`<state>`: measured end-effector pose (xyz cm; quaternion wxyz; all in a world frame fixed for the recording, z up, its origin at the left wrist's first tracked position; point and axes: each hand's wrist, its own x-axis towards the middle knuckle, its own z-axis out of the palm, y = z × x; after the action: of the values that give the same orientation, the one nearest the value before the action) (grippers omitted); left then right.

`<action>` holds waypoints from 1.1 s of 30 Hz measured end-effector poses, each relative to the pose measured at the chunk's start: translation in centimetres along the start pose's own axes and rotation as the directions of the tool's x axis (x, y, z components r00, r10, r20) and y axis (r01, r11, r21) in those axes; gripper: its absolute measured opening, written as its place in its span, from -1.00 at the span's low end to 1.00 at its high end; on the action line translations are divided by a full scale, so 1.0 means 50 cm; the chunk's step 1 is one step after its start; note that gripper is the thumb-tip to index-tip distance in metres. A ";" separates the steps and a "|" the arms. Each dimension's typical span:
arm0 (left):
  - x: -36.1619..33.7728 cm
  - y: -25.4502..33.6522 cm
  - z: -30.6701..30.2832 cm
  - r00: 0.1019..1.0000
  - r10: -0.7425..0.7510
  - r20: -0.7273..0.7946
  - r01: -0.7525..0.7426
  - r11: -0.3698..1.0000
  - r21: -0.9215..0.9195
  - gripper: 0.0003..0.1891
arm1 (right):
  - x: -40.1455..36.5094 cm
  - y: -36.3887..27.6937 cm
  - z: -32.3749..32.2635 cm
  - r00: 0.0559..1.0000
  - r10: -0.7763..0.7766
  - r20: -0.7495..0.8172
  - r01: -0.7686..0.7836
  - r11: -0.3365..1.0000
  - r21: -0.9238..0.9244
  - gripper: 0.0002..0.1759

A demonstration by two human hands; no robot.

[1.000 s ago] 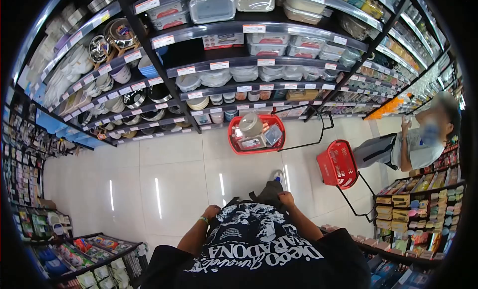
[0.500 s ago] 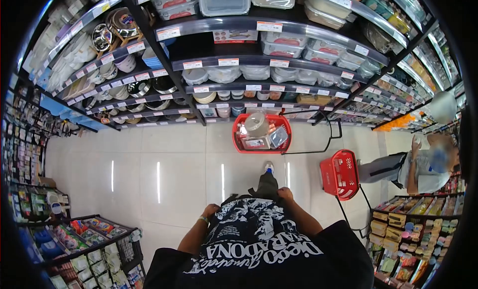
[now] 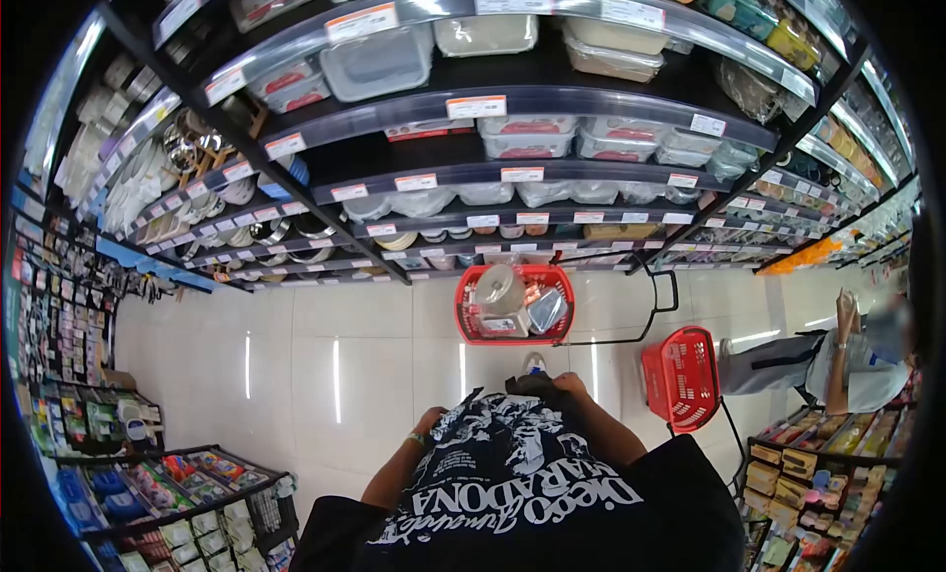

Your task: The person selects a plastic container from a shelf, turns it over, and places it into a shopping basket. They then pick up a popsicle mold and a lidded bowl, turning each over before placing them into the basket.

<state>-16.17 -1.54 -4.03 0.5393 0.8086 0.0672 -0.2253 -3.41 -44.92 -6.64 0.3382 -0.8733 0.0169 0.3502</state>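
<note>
My left hand (image 3: pixel 431 421) is low beside the hem of my black printed shirt (image 3: pixel 512 473), at its left edge. My right hand (image 3: pixel 569 383) is at the right side of the hem, near the waist. The fingers of both hands are too small to make out. In front of my shoe (image 3: pixel 533 363) a red basket (image 3: pixel 463 321) stands on the floor by the shelves. It holds a round clear container (image 3: pixel 500 289), a box and a dark packet (image 3: pixel 547 311).
Shelves (image 3: pixel 631 183) with plastic containers and bowls rise ahead. A second red basket (image 3: pixel 680 380) with a long handle is at the right, next to another person (image 3: pixel 867 370). Display racks (image 3: pixel 177 493) stand at the lower left and lower right (image 3: pixel 818 473).
The view has moved closer to the shelves, and the first basket appears nearer my body. The other person's hand is higher relative to the body. My hands remain near the shirt hem.
</note>
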 end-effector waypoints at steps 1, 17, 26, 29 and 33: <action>0.031 -0.029 0.012 0.999 0.009 0.044 -0.009 1.000 -0.001 -0.60 | 0.002 -0.004 -0.026 1.000 -0.031 -0.005 0.031 0.999 0.009 -0.68; 0.283 0.318 0.088 0.966 -0.233 0.116 0.175 0.912 0.372 -0.69 | 0.058 0.239 -0.068 0.991 0.116 0.061 -0.124 0.980 0.153 -0.76; 0.350 0.210 0.147 0.857 -0.482 0.183 0.387 0.835 0.392 -0.73 | 0.062 0.138 -0.032 0.889 0.434 0.146 -0.454 0.794 0.404 -0.69; 0.394 0.139 0.156 0.834 -0.494 0.245 0.399 0.847 0.350 -0.72 | 0.128 0.138 0.004 0.925 0.370 0.083 -0.378 0.885 0.272 -0.67; 0.477 0.099 0.173 0.780 -0.567 0.266 0.520 0.823 0.229 -0.75 | 0.248 0.108 -0.005 0.938 0.313 0.149 -0.345 0.886 0.310 -0.64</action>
<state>4.26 -14.56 -13.05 0.3953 0.7429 0.1929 -0.5046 4.66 -46.66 -17.34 0.4164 -0.7707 0.2073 0.4356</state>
